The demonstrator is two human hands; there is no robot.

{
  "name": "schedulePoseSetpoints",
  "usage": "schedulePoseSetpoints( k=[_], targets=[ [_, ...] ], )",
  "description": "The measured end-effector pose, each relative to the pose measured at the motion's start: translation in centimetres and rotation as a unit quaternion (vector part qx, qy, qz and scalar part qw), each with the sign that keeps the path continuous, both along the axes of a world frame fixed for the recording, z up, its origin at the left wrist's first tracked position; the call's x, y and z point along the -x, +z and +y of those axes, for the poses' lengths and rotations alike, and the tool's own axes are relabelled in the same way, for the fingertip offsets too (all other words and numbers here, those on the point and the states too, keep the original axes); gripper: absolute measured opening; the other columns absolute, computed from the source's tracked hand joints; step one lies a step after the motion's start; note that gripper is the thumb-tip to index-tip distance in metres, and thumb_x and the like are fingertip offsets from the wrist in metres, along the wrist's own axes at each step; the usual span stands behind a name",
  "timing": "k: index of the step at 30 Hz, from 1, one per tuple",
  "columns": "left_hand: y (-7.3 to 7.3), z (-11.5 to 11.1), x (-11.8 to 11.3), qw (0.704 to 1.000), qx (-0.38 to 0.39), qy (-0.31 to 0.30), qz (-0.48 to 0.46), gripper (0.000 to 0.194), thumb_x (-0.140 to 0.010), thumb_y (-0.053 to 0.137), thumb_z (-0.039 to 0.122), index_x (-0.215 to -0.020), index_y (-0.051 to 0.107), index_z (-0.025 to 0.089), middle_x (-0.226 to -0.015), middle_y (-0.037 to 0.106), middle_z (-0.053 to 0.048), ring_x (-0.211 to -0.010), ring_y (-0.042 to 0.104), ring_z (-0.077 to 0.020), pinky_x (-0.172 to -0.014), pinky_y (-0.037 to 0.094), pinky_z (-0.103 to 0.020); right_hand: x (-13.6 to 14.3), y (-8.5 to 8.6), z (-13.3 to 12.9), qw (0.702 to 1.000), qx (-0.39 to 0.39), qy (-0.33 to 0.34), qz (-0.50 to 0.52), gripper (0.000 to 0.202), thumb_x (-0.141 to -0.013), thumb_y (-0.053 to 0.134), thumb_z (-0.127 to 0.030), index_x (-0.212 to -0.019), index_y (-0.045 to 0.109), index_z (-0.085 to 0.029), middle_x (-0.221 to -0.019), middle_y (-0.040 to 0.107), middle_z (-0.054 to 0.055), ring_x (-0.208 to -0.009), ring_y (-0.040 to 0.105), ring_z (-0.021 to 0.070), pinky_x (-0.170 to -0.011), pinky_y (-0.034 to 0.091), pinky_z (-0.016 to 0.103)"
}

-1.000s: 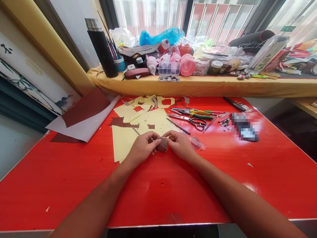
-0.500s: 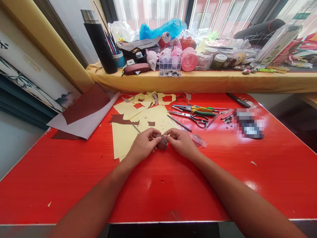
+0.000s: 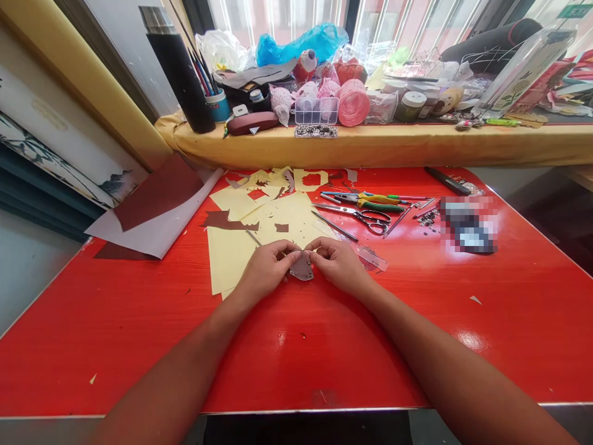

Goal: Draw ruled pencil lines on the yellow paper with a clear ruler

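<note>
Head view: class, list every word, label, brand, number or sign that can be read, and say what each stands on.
No text can be read.
Green sign, top right: too small and blurred to read.
Clear package: any print is too small to read.
Painted panel, left: marks too faint or cut off to read.
Pixelated item, right: nothing legible.
Grey-brown piece: no lettering visible.

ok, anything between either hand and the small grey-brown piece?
Nothing visible. The left hand and right hand both have fingertips at the upper part of the small grey-brown piece. The scissors lie farther back, not between.
</note>
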State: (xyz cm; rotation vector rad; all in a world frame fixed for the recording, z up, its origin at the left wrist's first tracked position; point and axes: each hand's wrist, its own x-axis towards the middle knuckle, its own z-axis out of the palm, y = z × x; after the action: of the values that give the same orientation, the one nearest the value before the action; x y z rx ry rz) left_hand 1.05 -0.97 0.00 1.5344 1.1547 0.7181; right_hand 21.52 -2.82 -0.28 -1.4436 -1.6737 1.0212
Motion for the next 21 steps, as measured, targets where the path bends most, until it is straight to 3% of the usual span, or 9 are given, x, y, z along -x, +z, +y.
schedulePoseSetpoints(
  k=[11,21],
  targets=[
    [0.23,0.1,-0.08,1.0,-0.02,-0.002,0.019,0.034,-0.09,0.068,0.053,-0.097,0.076,0.02,-0.086,0.074,-0.004,-0.067,0.06,-0.0169,-0.06,0.049,-0.03,0.03,-0.07,-0.03,1.0,0.01,0.003,0.002,0.024,-0.092,0.059,-0.039,-0.093,0.074,-0.02,-0.055,0.05,-0.006,-0.053,0.045,0.0149,-0.055,0.03,0.028],
    [0.13,0.14,0.01,0.999,-0.037,0.012,0.027,0.034,-0.091,0.067,0.053,-0.095,0.075,0.021,-0.085,0.074,-0.004,-0.069,0.062,-0.0175,-0.062,0.048,-0.03,-0.38,0.81,-0.46,0.997,0.048,0.045,0.04,0.04,-0.099,0.062,-0.058,-0.104,0.075,-0.02,-0.053,0.056,-0.005,-0.048,0.051,0.0155,-0.053,0.033,0.028]
  ],
)
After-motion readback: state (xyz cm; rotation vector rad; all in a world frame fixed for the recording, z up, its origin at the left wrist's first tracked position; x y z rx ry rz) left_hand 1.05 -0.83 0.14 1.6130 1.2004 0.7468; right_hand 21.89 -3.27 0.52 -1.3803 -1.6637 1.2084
